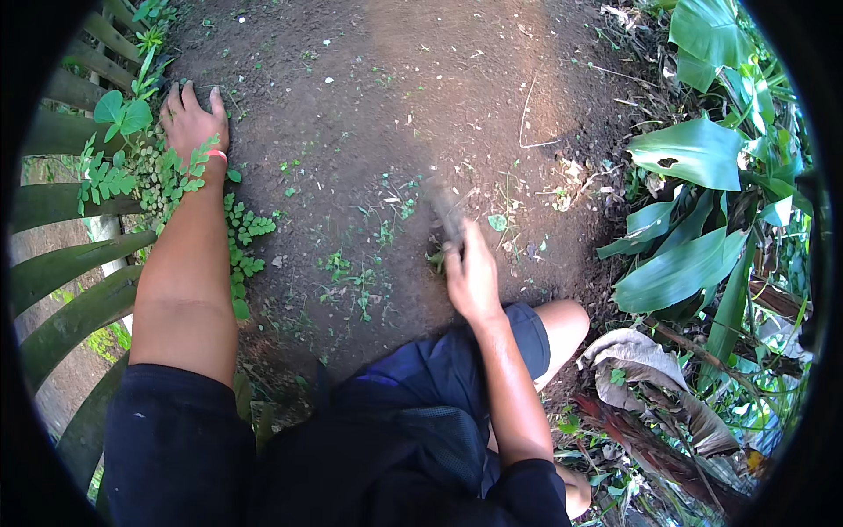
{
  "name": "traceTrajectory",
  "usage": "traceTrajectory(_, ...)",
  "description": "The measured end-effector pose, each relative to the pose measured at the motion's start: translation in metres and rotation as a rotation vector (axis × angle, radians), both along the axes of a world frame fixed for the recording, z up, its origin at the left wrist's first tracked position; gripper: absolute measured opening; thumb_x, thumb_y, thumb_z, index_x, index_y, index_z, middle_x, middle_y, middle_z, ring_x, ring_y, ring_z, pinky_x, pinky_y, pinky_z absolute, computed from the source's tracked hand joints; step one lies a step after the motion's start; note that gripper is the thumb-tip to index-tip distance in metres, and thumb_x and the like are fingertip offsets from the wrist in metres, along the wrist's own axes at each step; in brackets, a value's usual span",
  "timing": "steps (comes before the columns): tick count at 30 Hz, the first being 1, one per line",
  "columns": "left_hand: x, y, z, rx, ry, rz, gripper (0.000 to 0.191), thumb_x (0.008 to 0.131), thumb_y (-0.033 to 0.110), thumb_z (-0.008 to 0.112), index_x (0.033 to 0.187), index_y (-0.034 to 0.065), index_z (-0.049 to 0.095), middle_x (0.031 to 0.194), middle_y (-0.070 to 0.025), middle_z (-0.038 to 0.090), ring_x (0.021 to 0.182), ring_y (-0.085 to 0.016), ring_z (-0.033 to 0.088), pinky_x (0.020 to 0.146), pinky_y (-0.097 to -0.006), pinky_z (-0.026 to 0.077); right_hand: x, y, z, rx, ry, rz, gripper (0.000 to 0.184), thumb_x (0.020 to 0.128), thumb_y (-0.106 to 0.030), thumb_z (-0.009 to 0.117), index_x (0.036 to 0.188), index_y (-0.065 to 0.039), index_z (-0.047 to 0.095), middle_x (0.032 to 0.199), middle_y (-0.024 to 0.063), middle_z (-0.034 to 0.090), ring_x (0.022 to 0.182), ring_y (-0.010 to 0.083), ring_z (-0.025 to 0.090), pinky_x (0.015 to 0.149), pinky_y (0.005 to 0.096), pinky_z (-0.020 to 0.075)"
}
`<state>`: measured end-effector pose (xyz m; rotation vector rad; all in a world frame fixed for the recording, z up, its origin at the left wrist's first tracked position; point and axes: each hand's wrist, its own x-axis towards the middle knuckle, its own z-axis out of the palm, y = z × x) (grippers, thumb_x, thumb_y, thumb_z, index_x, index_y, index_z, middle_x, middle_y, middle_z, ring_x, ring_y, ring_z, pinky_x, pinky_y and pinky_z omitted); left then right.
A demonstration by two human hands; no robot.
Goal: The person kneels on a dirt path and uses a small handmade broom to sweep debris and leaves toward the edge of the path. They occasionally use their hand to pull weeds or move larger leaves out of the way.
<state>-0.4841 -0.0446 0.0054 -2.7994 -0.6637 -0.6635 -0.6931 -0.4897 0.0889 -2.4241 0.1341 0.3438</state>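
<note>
My left hand [194, 122], with a red and white band at the wrist, is spread with its fingers apart at the fence's foot, among small green plants [122, 115]. Whether its palm bears on the ground I cannot tell. Near the middle, my right hand [473, 273] grips a short, narrow tool [445, 207], blurred, its far end pointing up and left over the bare soil [369, 132]. The tool's kind is unclear. Small weeds [359, 283] grow in the soil left of my right hand, and a small green leaf [497, 222] lies to its right.
A fence of greenish slats [72, 197] runs along the left side. Broad green leaves [691, 270] and dry, curled leaves [635, 359] border the soil on the right. A reddish-brown stem [652, 448] lies at the lower right. A thin bent twig [525, 118] rests on the soil.
</note>
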Motion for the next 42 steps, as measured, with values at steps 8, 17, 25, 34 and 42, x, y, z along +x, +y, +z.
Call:
traceTrajectory(8, 0.002, 0.002, -0.002, -0.035, -0.006, -0.008, 0.058, 0.103, 0.053, 0.063, 0.148, 0.0162, 0.063, 0.16, -0.0075, 0.055, 0.15, -0.032, 0.048, 0.119, -0.0546, 0.046, 0.038, -0.038, -0.032, -0.201, 0.123, -0.313, 0.032, 0.114, -0.027, 0.051, 0.126, 0.001, 0.061, 0.106, 0.0268, 0.075, 0.096, 0.043, 0.075, 0.087, 0.0549, 0.059)
traceTrajectory(17, 0.0, -0.001, 0.0, -0.055, -0.011, -0.012, 0.056, 0.104, 0.05, 0.065, 0.148, 0.0152, 0.063, 0.158, -0.006, 0.056, 0.147, -0.033, 0.05, 0.118, -0.0568, 0.046, 0.013, -0.007, -0.02, 0.289, 0.007, 0.241, 0.052, 0.114, -0.029, 0.059, 0.16, -0.007, 0.052, 0.149, 0.0165, 0.066, 0.13, 0.0308, 0.067, 0.108, 0.0438, 0.0541)
traceTrajectory(25, 0.0, 0.0, 0.0, 0.042, -0.03, -0.032, 0.054, 0.104, 0.047, 0.067, 0.144, 0.0116, 0.066, 0.154, -0.0106, 0.059, 0.143, -0.034, 0.054, 0.12, -0.0505, 0.044, 0.066, -0.144, -0.007, 0.165, -0.01, -0.974, 0.043, 0.114, -0.02, 0.053, 0.149, 0.006, 0.057, 0.132, 0.0253, 0.073, 0.119, 0.0358, 0.072, 0.104, 0.0438, 0.0548)
traceTrajectory(34, 0.001, -0.003, 0.007, -0.052, -0.024, -0.033, 0.052, 0.102, 0.043, 0.07, 0.144, 0.0129, 0.065, 0.155, -0.0076, 0.059, 0.145, -0.031, 0.052, 0.119, -0.054, 0.043, 0.098, 0.022, -0.008, -0.013, -0.023, 0.231, 0.059, 0.114, -0.031, 0.048, 0.162, 0.002, 0.04, 0.15, 0.034, 0.058, 0.136, 0.05, 0.06, 0.119, 0.0523, 0.0459)
traceTrajectory(42, 0.0, -0.003, 0.006, -0.022, -0.007, -0.008, 0.052, 0.103, 0.045, 0.068, 0.146, 0.0152, 0.065, 0.158, -0.0049, 0.057, 0.146, -0.03, 0.051, 0.122, -0.0581, 0.039, 0.168, -0.14, -0.014, -0.149, -0.12, -0.719, 0.041, 0.112, -0.025, 0.056, 0.139, 0.006, 0.061, 0.126, 0.0306, 0.073, 0.113, 0.0452, 0.072, 0.107, 0.0498, 0.0531)
